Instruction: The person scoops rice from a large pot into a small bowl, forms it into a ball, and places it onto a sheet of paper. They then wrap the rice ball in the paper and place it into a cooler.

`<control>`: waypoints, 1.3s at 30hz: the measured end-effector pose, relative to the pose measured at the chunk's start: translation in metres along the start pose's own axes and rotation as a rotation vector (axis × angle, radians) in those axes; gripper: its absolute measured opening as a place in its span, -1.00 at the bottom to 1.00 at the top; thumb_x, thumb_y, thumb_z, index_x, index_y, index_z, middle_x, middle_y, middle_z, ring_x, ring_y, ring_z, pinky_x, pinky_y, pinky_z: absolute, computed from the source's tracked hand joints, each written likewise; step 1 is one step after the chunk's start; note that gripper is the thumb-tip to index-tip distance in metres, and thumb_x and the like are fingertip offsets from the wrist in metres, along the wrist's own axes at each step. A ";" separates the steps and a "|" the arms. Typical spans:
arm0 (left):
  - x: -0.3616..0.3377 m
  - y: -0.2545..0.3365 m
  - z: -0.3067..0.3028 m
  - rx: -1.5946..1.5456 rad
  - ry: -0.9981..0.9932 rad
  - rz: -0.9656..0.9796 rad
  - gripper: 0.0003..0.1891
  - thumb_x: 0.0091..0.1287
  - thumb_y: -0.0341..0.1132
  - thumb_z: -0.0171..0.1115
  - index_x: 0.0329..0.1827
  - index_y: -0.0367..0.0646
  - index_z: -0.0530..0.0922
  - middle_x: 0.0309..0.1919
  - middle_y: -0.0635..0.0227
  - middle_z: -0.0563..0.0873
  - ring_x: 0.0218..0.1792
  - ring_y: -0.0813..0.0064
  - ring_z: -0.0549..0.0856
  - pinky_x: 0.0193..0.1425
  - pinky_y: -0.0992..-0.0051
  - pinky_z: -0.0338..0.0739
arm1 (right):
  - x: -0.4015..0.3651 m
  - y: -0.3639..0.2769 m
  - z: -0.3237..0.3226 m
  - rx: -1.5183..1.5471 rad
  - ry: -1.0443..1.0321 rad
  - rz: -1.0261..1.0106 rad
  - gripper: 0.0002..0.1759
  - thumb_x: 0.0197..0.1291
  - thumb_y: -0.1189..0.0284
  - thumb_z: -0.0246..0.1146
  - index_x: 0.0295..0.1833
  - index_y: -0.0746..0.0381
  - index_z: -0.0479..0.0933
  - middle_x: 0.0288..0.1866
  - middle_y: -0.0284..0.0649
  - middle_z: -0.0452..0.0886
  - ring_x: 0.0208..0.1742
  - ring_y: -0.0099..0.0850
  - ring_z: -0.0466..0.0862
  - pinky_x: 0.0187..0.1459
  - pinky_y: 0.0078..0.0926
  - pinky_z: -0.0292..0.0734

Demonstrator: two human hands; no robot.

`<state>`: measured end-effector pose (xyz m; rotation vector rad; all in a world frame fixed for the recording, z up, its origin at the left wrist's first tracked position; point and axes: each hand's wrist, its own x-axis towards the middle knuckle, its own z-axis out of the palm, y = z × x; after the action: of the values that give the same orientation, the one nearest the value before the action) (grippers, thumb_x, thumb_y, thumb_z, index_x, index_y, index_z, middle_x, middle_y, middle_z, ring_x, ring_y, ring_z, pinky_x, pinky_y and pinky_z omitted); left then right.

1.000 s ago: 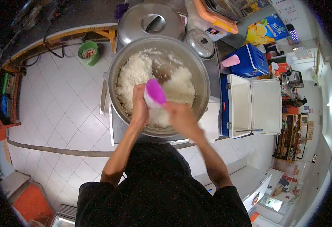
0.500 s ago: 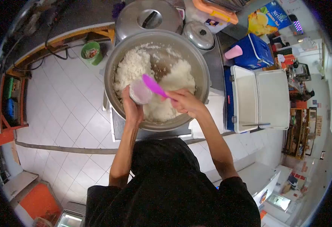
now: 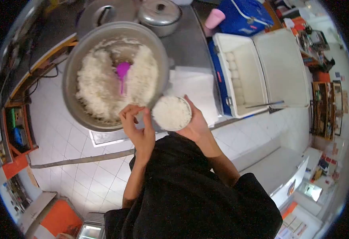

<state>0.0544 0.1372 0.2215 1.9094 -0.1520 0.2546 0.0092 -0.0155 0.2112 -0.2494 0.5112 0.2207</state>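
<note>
A round cup packed with white rice [image 3: 172,113] rests in my right hand [image 3: 197,124], whose fingers wrap around its far side. Just left of it, my left hand [image 3: 139,131] is empty by the pot's near rim, with fingers bent and thumb apart. The big metal pot [image 3: 72,97] holds two heaps of cooked rice [image 3: 97,85] with a hollow between them. In that hollow lies a purple rice paddle [image 3: 122,71], its handle pointing toward me; no hand touches it.
White sheets [image 3: 193,89] lie right of the pot. Beyond them stands an open cooler [image 3: 258,101] with white rounded packs lined inside. A lidded pot [image 3: 159,16], a large lid [image 3: 103,16], a pink cup [image 3: 214,18] and a blue cooler bag [image 3: 242,18] are at the back.
The cup has passed from my left hand to my right and moved out of the pot to its right side. My right hand has let go of the paddle. The view has shifted right.
</note>
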 end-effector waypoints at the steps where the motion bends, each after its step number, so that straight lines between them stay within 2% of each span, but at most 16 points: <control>1: -0.013 -0.011 0.010 -0.057 -0.050 0.068 -0.92 0.30 -0.51 0.29 -0.22 -0.21 0.55 -0.23 0.26 0.62 -0.29 0.47 0.50 -0.29 0.49 0.29 | -0.009 -0.013 -0.030 0.023 -0.014 -0.002 -0.32 0.48 -0.08 -0.17 0.44 0.18 0.33 0.47 -0.10 0.36 0.42 -0.15 0.44 0.42 -0.04 0.30; 4: -0.056 -0.045 0.051 -0.036 -0.492 -0.046 -0.91 0.31 -0.47 0.25 -0.16 -0.21 0.62 -0.30 0.18 0.71 -0.31 0.27 0.66 -0.20 0.39 0.49 | -0.033 -0.047 -0.096 -0.041 0.012 -0.121 -0.37 0.49 -0.02 -0.10 0.43 0.19 0.34 0.43 -0.10 0.39 0.35 -0.12 0.49 0.39 -0.04 0.34; 6: -0.073 -0.078 0.080 -0.042 -0.979 -0.160 -0.79 0.33 -0.38 0.23 -0.01 -0.21 0.61 -0.08 0.13 0.72 -0.07 0.13 0.71 -0.03 0.27 0.56 | -0.026 -0.050 -0.137 -0.203 0.163 -0.316 -0.43 0.47 0.09 -0.01 0.41 0.21 0.35 0.40 -0.11 0.41 0.32 -0.12 0.51 0.36 -0.09 0.36; 8: -0.100 -0.127 0.102 0.171 -0.973 0.111 -0.73 0.33 -0.33 0.22 0.05 -0.19 0.58 0.02 0.12 0.68 0.00 0.11 0.69 0.02 0.20 0.56 | -0.007 -0.049 -0.167 -0.368 0.309 -0.517 -0.49 0.45 0.19 0.08 0.39 0.23 0.36 0.37 -0.13 0.43 0.28 -0.12 0.52 0.33 -0.14 0.38; 9: -0.110 -0.143 0.110 0.368 -0.958 0.379 -0.68 0.34 -0.29 0.21 0.12 -0.17 0.55 0.11 0.11 0.65 0.07 0.09 0.66 0.07 0.14 0.56 | 0.005 -0.045 -0.178 -0.733 0.436 -0.681 -0.50 0.40 0.30 0.16 0.36 0.26 0.37 0.33 -0.11 0.45 0.27 -0.13 0.50 0.31 -0.18 0.37; 11: -0.112 -0.162 0.110 0.454 -1.027 0.426 -0.65 0.35 -0.27 0.19 0.15 -0.16 0.53 0.15 0.12 0.62 0.10 0.08 0.65 0.11 0.11 0.54 | 0.032 -0.046 -0.214 -1.577 0.533 -1.122 -0.46 0.27 0.45 0.32 0.32 0.34 0.38 0.29 0.00 0.46 0.30 -0.13 0.45 0.28 -0.28 0.37; 15: -0.101 -0.144 0.091 0.384 -1.121 0.292 -0.64 0.34 -0.29 0.21 0.19 -0.15 0.51 0.22 0.10 0.58 0.10 0.05 0.65 0.12 0.08 0.56 | 0.021 -0.048 -0.190 -1.462 0.653 -1.312 -0.43 0.27 0.38 0.34 0.32 0.39 0.37 0.29 0.07 0.44 0.30 -0.13 0.45 0.30 -0.33 0.35; 18: -0.082 -0.104 0.074 0.148 -1.042 0.119 -0.53 0.36 -0.27 0.28 0.31 -0.12 0.45 0.30 0.13 0.53 0.07 0.07 0.68 0.07 0.11 0.60 | -0.010 -0.050 -0.153 -1.025 0.715 -1.053 -0.42 0.48 0.19 0.10 0.41 0.33 0.21 0.36 -0.09 0.35 0.34 -0.29 0.40 0.33 -0.37 0.32; 20: -0.060 -0.049 0.056 -0.583 -0.939 -0.520 -0.35 0.42 0.03 0.20 0.48 -0.05 0.27 0.35 0.16 0.47 0.18 0.17 0.62 0.08 0.23 0.65 | -0.023 -0.041 -0.100 -0.524 0.417 -0.782 -0.45 0.52 0.04 -0.09 0.30 0.28 0.34 0.25 -0.16 0.47 0.33 -0.33 0.43 0.32 -0.36 0.34; 22: -0.040 -0.027 0.034 -1.189 -0.790 -0.778 -0.13 0.34 0.34 0.07 0.55 -0.04 0.14 0.34 0.17 0.45 0.23 0.24 0.55 0.11 0.23 0.63 | -0.026 -0.024 -0.057 -0.939 0.166 -0.614 -0.55 0.47 0.13 0.05 0.16 0.31 0.44 0.12 -0.15 0.54 0.20 -0.33 0.52 0.21 -0.33 0.45; 24: -0.029 -0.040 0.007 -1.171 -0.577 -0.709 -0.05 0.30 0.49 -0.10 0.53 -0.08 0.15 0.32 0.10 0.47 0.27 0.16 0.53 0.24 0.16 0.56 | -0.001 -0.003 0.002 -1.690 0.036 -0.947 -0.83 0.25 0.45 0.28 -0.10 0.28 0.59 0.03 -0.05 0.63 0.11 -0.17 0.59 0.16 -0.29 0.46; 27: 0.003 -0.043 -0.049 -1.299 -0.368 -0.675 -0.17 0.39 0.41 -0.16 0.48 -0.08 0.24 0.32 0.09 0.49 0.30 0.18 0.52 0.36 0.11 0.43 | 0.076 0.016 0.046 -1.687 -0.044 -1.139 -0.85 0.25 0.43 0.26 -0.14 0.27 0.60 -0.09 -0.04 0.67 0.01 -0.09 0.65 0.04 -0.26 0.52; 29: 0.023 -0.053 -0.097 -1.444 -0.233 -0.666 -0.26 0.47 0.33 -0.27 0.43 -0.08 0.32 0.32 0.10 0.49 0.28 0.16 0.54 0.37 0.12 0.43 | 0.145 0.028 0.066 -1.812 0.029 -0.782 -0.82 0.30 0.39 0.24 -0.13 0.29 0.59 -0.26 -0.09 0.71 -0.18 -0.21 0.71 -0.16 -0.28 0.56; 30: 0.027 -0.064 -0.113 -1.338 -0.152 -0.677 -0.33 0.52 0.26 -0.30 0.42 -0.06 0.33 0.31 0.14 0.50 0.29 0.23 0.53 0.36 0.13 0.43 | 0.191 0.035 0.057 -1.902 -0.090 -0.871 -0.79 0.28 0.36 0.24 -0.09 0.27 0.59 -0.35 -0.08 0.71 -0.31 -0.10 0.71 -0.21 -0.20 0.57; 33: 0.040 -0.080 -0.154 -1.139 -0.005 -0.644 -0.41 0.56 0.14 -0.22 0.44 -0.06 0.31 0.29 0.27 0.50 0.31 0.35 0.50 0.37 0.21 0.41 | 0.306 0.041 0.026 -2.470 -0.147 -0.625 -0.67 0.20 0.26 0.26 -0.04 0.26 0.57 -0.13 0.07 0.69 -0.06 0.09 0.65 0.00 -0.03 0.54; 39: 0.053 -0.125 -0.203 -1.275 0.048 -0.504 -0.46 0.54 0.09 -0.08 0.42 -0.04 0.27 0.28 0.34 0.50 0.28 0.40 0.53 0.32 0.26 0.45 | 0.346 0.048 0.001 -2.529 0.138 -0.393 -0.45 -0.10 0.32 0.44 0.03 0.31 0.51 -0.03 0.15 0.64 0.04 0.14 0.62 0.06 -0.05 0.54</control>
<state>0.1139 0.3716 0.1883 0.6258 0.1792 -0.1391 0.2904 0.0803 0.0284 -2.8006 0.0006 0.3506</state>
